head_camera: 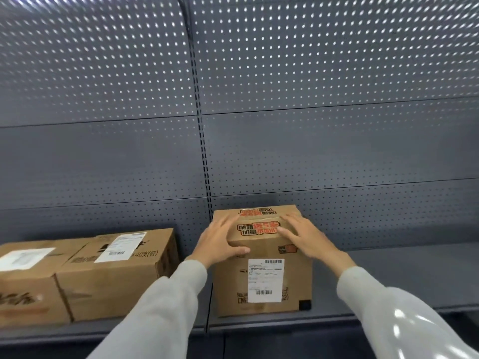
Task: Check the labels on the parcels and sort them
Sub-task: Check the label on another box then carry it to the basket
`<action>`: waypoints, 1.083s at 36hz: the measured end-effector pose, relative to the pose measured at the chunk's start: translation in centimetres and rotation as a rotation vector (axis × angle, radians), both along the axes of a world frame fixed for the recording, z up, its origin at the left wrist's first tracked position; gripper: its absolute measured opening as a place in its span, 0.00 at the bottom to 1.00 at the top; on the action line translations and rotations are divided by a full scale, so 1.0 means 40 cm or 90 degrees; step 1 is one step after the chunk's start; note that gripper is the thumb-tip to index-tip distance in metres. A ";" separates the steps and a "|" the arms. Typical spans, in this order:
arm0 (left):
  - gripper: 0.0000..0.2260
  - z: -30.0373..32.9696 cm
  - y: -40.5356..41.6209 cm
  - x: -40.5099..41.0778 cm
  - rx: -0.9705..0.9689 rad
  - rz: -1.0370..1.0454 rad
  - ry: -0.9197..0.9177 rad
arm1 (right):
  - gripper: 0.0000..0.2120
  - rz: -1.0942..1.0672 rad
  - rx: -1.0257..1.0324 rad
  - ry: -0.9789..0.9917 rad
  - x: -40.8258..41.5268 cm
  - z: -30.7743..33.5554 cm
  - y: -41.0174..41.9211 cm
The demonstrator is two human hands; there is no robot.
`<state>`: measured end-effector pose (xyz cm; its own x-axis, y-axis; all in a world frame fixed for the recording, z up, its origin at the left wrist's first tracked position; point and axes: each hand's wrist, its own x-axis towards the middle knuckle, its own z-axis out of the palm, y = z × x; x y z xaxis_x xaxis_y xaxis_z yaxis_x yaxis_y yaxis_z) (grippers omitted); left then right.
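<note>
Mid-sort, placement step by the look of it: box (261,265) upright on the grey shelf (388,281), near its front edge, just right of the slotted upright (206,161) that splits the bays. Both hands flat on the box top, fingers spread, neither wrapped round anything: left hand (217,242) over the top's front-left corner with thumb hooked onto the front face, right hand (307,238) on the top's right side. Reads as pressing or steadying, not a lift grip. Label (265,280) on the front face, facing out, white, barcodes top and bottom, print too small to read. Likely next: confirm label faces out and box square to the shelf edge, then release; any further push needs even pressure from both palms so the box does not skew. Left bay holds two more boxes, touching side by side: middle box (114,278) with a label on top, far-left box (28,283) at the shelf's left end, also labelled on top, blurred. Material: brown corrugated cardboard, matte, sharp edges, red-and-black print on the top flaps. Shelf and pegboard back (311,73) are dark grey perforated sheet metal, smooth. Sleeves (160,307) pale grey; right one glossy near the lower corner.
</note>
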<state>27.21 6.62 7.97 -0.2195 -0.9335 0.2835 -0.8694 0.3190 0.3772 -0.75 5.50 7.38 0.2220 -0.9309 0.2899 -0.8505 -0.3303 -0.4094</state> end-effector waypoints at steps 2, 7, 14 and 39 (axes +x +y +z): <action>0.44 0.001 -0.017 -0.007 0.041 0.010 -0.058 | 0.32 -0.013 0.010 0.049 0.012 -0.009 -0.016; 0.43 -0.019 -0.024 -0.017 0.041 0.034 -0.070 | 0.31 -0.043 -0.036 0.038 0.013 -0.033 -0.021; 0.42 -0.026 -0.035 -0.012 0.030 0.040 -0.089 | 0.27 -0.074 -0.074 0.033 0.021 -0.045 -0.025; 0.19 -0.039 0.035 0.032 0.165 0.192 0.583 | 0.21 -0.148 0.093 -0.396 -0.060 -0.024 0.023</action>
<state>28.51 8.02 6.40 0.2378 -0.9713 0.0041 -0.2387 -0.0544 0.9696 -3.16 6.41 6.43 -0.1566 -0.9735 0.1666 -0.4850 -0.0712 -0.8716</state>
